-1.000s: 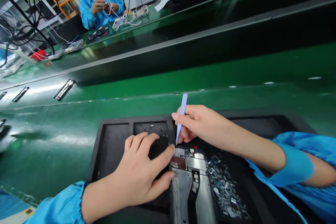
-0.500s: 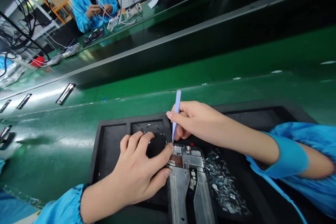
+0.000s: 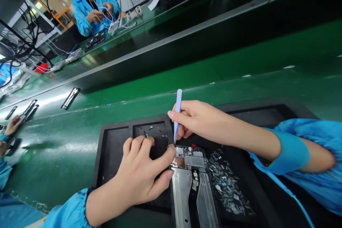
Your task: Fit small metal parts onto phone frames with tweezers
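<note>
My right hand [image 3: 187, 117] is closed around lilac tweezers [image 3: 177, 114], held steeply with the tips down at the top left corner of an opened phone [image 3: 184, 185]. The phone shows its metal frame, shielded circuit board [image 3: 193, 160] and a black flex cable [image 3: 194, 188] running down the middle. My left hand [image 3: 141, 171] grips the phone's upper left edge, index fingertip beside the tweezer tips and thumb lower on the side. Its other fingers curl above the tray. What lies under the tweezer tips is hidden or too small to make out.
The phone lies on a black compartment tray [image 3: 113, 127]. Many small parts [image 3: 229, 185] are heaped right of it. Phone-like units [image 3: 71, 98] lie on the green bench at left, where another person's hand [image 3: 13, 125] reaches. Across the bench, a person in blue [image 3: 93, 7] handles cables.
The view has shifted slightly. Another person's hand has come in at the far left, by the units. My hands stay at the phone's corner, with the tweezers tilted slightly more upright.
</note>
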The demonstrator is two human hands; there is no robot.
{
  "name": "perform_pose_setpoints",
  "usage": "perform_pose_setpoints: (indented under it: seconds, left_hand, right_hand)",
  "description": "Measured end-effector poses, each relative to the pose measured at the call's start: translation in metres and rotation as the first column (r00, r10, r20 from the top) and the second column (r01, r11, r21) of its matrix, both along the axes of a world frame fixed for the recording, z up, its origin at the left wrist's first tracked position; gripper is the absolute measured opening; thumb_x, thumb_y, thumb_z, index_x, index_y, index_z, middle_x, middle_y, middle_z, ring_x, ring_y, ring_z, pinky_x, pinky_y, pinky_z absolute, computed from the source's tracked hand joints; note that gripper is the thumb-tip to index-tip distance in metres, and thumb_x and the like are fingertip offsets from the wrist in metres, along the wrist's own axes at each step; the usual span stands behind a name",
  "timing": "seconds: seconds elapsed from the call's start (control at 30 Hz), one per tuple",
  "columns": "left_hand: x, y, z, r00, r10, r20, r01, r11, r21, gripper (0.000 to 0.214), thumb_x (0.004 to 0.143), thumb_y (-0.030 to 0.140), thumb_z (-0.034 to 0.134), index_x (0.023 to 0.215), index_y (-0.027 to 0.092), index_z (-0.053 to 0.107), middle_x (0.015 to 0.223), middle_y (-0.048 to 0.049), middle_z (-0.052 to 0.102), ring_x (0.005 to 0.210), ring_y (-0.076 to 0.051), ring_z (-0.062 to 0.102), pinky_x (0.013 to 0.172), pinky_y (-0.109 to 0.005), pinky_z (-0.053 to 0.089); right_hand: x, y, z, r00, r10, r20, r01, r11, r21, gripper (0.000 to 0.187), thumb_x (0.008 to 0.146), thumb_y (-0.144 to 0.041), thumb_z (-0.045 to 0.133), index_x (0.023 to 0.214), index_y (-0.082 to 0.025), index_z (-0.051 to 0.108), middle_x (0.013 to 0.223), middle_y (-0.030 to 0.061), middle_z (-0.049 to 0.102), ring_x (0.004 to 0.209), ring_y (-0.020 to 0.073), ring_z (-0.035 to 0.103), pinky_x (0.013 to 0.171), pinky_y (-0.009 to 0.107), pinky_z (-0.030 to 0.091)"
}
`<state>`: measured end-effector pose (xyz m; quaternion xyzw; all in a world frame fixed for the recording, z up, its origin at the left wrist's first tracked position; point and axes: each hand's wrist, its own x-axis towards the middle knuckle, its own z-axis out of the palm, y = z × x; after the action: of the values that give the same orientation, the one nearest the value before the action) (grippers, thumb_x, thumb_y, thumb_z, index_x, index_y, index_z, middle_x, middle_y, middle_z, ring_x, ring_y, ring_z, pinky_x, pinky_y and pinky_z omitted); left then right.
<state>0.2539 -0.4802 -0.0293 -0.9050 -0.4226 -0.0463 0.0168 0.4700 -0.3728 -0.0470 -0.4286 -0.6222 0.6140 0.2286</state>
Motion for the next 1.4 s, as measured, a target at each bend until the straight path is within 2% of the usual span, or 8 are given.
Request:
perform_pose_setpoints:
  seconds: [0.23, 0.37, 0.5, 0.7, 0.87, 1.13, 1.3, 1.4]
  left_hand:
    - [0.0, -0.004, -0.002, 1.0, 0.018, -0.019, -0.016, 0.991, 0.136, 0.042, 0.103, 0.044, 0.034, 0.131, 0.029, 0.061, 0.117, -0.0153, 0.051, 0.104, -0.034, 0.046, 0.085, -0.047, 0.025]
    - [0.0, -0.002, -0.002, 1.0, 0.007, 0.012, -0.008, 0.994, 0.11, 0.044, 0.102, 0.046, 0.036, 0.131, 0.024, 0.061, 0.117, -0.0167, 0.05, 0.104, -0.034, 0.046, 0.085, -0.046, 0.027]
    - [0.001, 0.001, -0.001, 1.0, -0.022, 0.0, 0.022, 0.994, 0.105, 0.043, 0.103, 0.04, 0.035, 0.137, 0.027, 0.058, 0.117, -0.0165, 0.048, 0.103, -0.033, 0.046, 0.084, -0.046, 0.026]
    - [0.0, 0.0, -0.001, 1.0, -0.016, -0.024, 0.018, 0.996, 0.086, 0.043, 0.103, 0.041, 0.037, 0.136, 0.027, 0.06, 0.116, -0.0165, 0.05, 0.103, -0.034, 0.047, 0.085, -0.046, 0.027]
    - [0.002, -0.003, 0.0, 0.997, 0.008, -0.073, 0.004, 0.986, 0.164, 0.043, 0.103, 0.042, 0.034, 0.131, 0.028, 0.063, 0.116, -0.0173, 0.051, 0.103, -0.035, 0.046, 0.085, -0.047, 0.026]
    - [0.001, -0.004, 0.0, 0.998, -0.031, -0.049, 0.038, 0.99, 0.137, 0.045, 0.103, 0.04, 0.035, 0.135, 0.021, 0.061, 0.116, -0.0172, 0.052, 0.101, -0.033, 0.048, 0.085, -0.046, 0.027]
    - [0.003, -0.004, 0.0, 0.998, -0.007, -0.062, 0.013, 0.995, 0.094, 0.044, 0.103, 0.04, 0.033, 0.135, 0.024, 0.06, 0.119, -0.0172, 0.05, 0.103, -0.034, 0.047, 0.084, -0.046, 0.028]
    - [0.003, -0.002, 0.0, 0.997, -0.008, -0.072, 0.016, 0.994, 0.106, 0.043, 0.103, 0.038, 0.035, 0.135, 0.024, 0.06, 0.116, -0.0172, 0.05, 0.101, -0.034, 0.047, 0.083, -0.048, 0.03]
  right_hand:
    - [-0.001, 0.001, 0.002, 0.999, 0.013, 0.042, -0.013, 1.0, 0.008, 0.022, 0.103, -0.029, 0.049, 0.087, -0.017, 0.059, 0.066, 0.0047, 0.073, 0.06, 0.0179, 0.072, 0.056, 0.024, 0.058]
    - [-0.001, 0.002, 0.0, 0.999, -0.051, 0.01, 0.051, 0.999, -0.003, 0.024, 0.104, -0.033, 0.05, 0.087, -0.017, 0.058, 0.063, 0.0055, 0.072, 0.059, 0.019, 0.072, 0.055, 0.025, 0.06]
    - [-0.001, 0.003, -0.001, 0.995, -0.101, -0.021, 0.101, 0.995, 0.0, 0.024, 0.103, -0.033, 0.051, 0.086, -0.018, 0.058, 0.064, 0.0057, 0.072, 0.06, 0.0194, 0.072, 0.056, 0.026, 0.06]
    - [0.0, 0.004, 0.002, 0.994, -0.104, -0.025, 0.104, 0.995, 0.008, 0.025, 0.105, -0.03, 0.048, 0.085, -0.017, 0.057, 0.063, 0.0071, 0.072, 0.058, 0.0198, 0.072, 0.054, 0.026, 0.06]
    - [-0.002, 0.004, 0.005, 0.992, -0.12, -0.031, 0.119, 0.992, -0.031, 0.027, 0.106, -0.027, 0.046, 0.084, -0.016, 0.057, 0.064, 0.009, 0.072, 0.059, 0.02, 0.072, 0.053, 0.025, 0.059]
    - [-0.002, 0.004, 0.009, 0.993, -0.114, -0.007, 0.114, 0.993, -0.04, 0.026, 0.106, -0.025, 0.046, 0.082, -0.017, 0.056, 0.062, 0.0072, 0.071, 0.059, 0.0188, 0.071, 0.053, 0.024, 0.057]
    - [-0.001, 0.005, 0.005, 0.993, -0.114, -0.021, 0.114, 0.992, 0.046, 0.03, 0.103, -0.027, 0.05, 0.076, -0.017, 0.054, 0.054, 0.0001, 0.06, 0.044, 0.0116, 0.055, 0.043, 0.021, 0.041]
    - [0.007, 0.006, 0.011, 0.986, -0.11, -0.122, 0.126, 0.983, 0.135, 0.025, 0.101, -0.028, 0.053, 0.079, -0.016, 0.058, 0.053, -0.003, 0.054, 0.044, 0.0087, 0.044, 0.043, 0.021, 0.03]
